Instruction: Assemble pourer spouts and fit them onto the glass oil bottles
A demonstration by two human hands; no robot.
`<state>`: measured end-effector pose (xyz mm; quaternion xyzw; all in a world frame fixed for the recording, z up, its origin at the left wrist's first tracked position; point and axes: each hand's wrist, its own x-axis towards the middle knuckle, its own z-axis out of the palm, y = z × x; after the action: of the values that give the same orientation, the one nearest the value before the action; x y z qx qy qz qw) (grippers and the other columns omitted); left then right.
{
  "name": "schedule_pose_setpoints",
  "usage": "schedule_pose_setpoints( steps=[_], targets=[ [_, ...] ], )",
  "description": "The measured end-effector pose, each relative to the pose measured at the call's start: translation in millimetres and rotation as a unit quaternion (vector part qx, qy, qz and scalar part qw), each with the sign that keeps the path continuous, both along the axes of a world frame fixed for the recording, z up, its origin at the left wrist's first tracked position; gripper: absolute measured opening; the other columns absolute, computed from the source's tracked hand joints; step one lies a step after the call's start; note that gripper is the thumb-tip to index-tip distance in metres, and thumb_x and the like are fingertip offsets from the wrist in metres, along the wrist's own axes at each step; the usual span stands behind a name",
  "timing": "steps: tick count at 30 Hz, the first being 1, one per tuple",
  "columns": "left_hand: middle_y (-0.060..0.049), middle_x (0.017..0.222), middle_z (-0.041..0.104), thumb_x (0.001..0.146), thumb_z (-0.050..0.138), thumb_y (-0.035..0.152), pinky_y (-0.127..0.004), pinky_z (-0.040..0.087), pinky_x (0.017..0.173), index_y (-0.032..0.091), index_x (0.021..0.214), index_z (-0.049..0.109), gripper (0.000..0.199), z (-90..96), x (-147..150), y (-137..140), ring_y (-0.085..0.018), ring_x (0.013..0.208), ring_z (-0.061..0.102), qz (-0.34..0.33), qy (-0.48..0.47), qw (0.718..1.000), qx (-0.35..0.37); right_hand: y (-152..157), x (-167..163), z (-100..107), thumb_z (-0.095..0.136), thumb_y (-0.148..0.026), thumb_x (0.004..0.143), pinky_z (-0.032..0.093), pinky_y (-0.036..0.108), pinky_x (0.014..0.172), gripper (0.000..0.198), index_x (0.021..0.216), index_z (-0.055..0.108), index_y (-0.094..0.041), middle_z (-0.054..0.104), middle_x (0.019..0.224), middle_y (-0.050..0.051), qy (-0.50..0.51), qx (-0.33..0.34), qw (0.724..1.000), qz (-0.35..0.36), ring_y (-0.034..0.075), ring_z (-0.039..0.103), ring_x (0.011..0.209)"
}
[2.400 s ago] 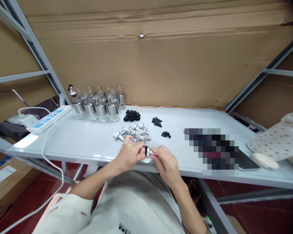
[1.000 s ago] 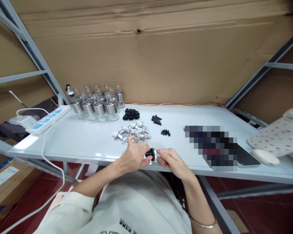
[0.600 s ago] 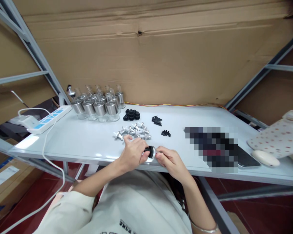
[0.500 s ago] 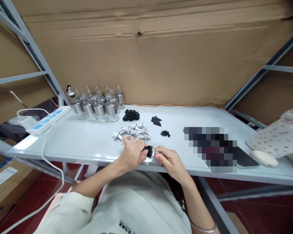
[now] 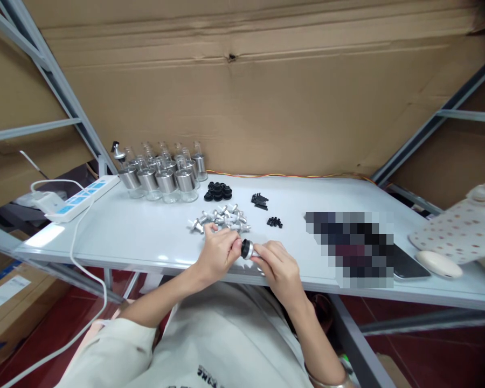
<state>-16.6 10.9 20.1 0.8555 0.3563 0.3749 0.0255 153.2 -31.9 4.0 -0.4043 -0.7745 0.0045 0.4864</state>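
A silver bottle pourer (image 5: 248,249) with a black stopper is held between my two hands, just over the table's front edge. My left hand (image 5: 221,251) is closed around the black stopper end, which its fingers partly cover. The thin metal spout side is pinched by my right hand (image 5: 277,265); its tip is hidden by the fingers. Right behind my left hand lies a pile of silver and white pourer spouts (image 5: 225,216). Beyond them are black ring-shaped stoppers (image 5: 217,192). Small black caps (image 5: 275,222) and black flap-like pieces (image 5: 260,201) lie to the right.
Several glass bottles with metal sleeves (image 5: 167,182) stand at the back left, one topped with a pourer (image 5: 117,151). A power strip (image 5: 83,199) and its white cable run along the left. At right are a dark flat device (image 5: 408,263), a white oval object (image 5: 440,264) and a dotted bag (image 5: 448,231).
My right hand has rolled over, its knuckles now higher, while keeping its pinch on the spout. The pourer has turned and shifted slightly; my left hand stays almost in place.
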Motion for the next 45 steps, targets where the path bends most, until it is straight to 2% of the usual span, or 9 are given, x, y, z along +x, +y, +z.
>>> schedule_pose_setpoints(
  steps=[7,13,18,21,26,32,36,41,45],
  targets=[
    [0.002,0.059,0.054,0.099,0.016,0.033,-0.035,0.028,0.076,0.017,0.068,0.048,0.047,0.3,-1,0,-0.013,0.057,0.049,-0.016,-0.014,1.000,-0.003,0,-2,-6,0.049,-0.020,0.093,0.045,0.033,0.069,0.020,0.107,0.063,-0.020,0.063,0.077,0.007,-0.002,0.050,0.999,-0.010,0.019,0.056,0.072],
    [0.001,0.065,0.056,0.098,0.020,0.033,-0.034,0.029,0.076,0.017,0.074,0.048,0.040,1.4,-1,0,-0.014,0.061,0.050,-0.033,-0.019,0.999,0.014,0,4,-1,0.046,-0.033,0.095,0.044,0.029,0.066,0.023,0.089,0.063,-0.019,0.063,0.072,0.003,0.081,-0.104,0.990,0.046,0.017,0.057,0.068],
    [-0.002,0.074,0.061,0.096,0.019,0.028,-0.036,0.029,0.077,0.018,0.085,0.047,0.032,-1.1,-2,1,-0.016,0.065,0.052,-0.026,-0.038,0.999,0.000,1,11,-3,0.036,-0.050,0.095,0.035,0.026,0.052,0.047,0.060,0.047,-0.020,0.047,0.052,-0.002,0.268,-0.254,0.927,0.063,0.012,0.044,0.050],
    [-0.004,0.078,0.062,0.094,0.021,0.027,-0.038,0.030,0.079,0.018,0.089,0.046,0.027,-3.4,-3,0,-0.018,0.068,0.053,-0.028,-0.039,0.999,-0.002,2,13,-6,0.039,-0.057,0.092,0.033,0.027,0.052,0.048,0.061,0.048,-0.020,0.044,0.051,-0.003,0.369,-0.260,0.889,0.079,0.012,0.042,0.050],
    [-0.004,0.079,0.061,0.092,0.030,0.030,-0.039,0.035,0.082,0.019,0.095,0.045,0.019,6.6,-13,8,-0.018,0.071,0.053,-0.015,-0.028,0.999,-0.010,4,11,-8,0.043,-0.051,0.092,0.034,0.028,0.058,0.044,0.063,0.049,-0.019,0.045,0.056,-0.002,0.435,-0.234,0.867,0.071,0.013,0.043,0.056],
    [-0.005,0.094,0.060,0.087,0.050,0.030,-0.029,0.045,0.076,0.018,0.098,0.052,0.016,59.3,-40,53,-0.015,0.076,0.057,0.059,-0.090,0.994,0.001,7,11,-8,0.046,-0.050,0.092,0.034,0.029,0.065,0.038,0.070,0.053,-0.019,0.048,0.062,-0.002,0.446,-0.205,0.870,0.047,0.014,0.044,0.062],
    [-0.005,0.097,0.065,0.087,0.053,0.025,-0.028,0.046,0.077,0.017,0.102,0.060,0.019,90.7,-42,93,-0.016,0.078,0.061,0.105,0.018,0.994,-0.006,7,11,-8,0.045,-0.049,0.092,0.033,0.029,0.067,0.038,0.070,0.053,-0.020,0.049,0.063,-0.002,0.429,-0.207,0.878,0.048,0.014,0.045,0.064],
    [-0.008,0.109,0.069,0.089,0.049,0.021,-0.031,0.044,0.082,0.019,0.110,0.062,0.025,99.4,-26,138,-0.024,0.100,0.063,0.181,0.224,0.957,-0.016,6,11,-9,0.046,-0.049,0.092,0.033,0.029,0.067,0.038,0.069,0.052,-0.020,0.049,0.063,-0.002,0.420,-0.214,0.881,0.046,0.014,0.045,0.064],
    [-0.012,0.108,0.070,0.086,0.049,0.013,-0.033,0.042,0.083,0.018,0.108,0.065,0.028,93.1,-18,170,-0.026,0.104,0.063,0.219,0.291,0.931,-0.035,7,12,-8,0.045,-0.050,0.092,0.033,0.028,0.068,0.038,0.069,0.051,-0.020,0.050,0.064,-0.002,0.409,-0.219,0.884,0.049,0.014,0.045,0.065]
  ],
)
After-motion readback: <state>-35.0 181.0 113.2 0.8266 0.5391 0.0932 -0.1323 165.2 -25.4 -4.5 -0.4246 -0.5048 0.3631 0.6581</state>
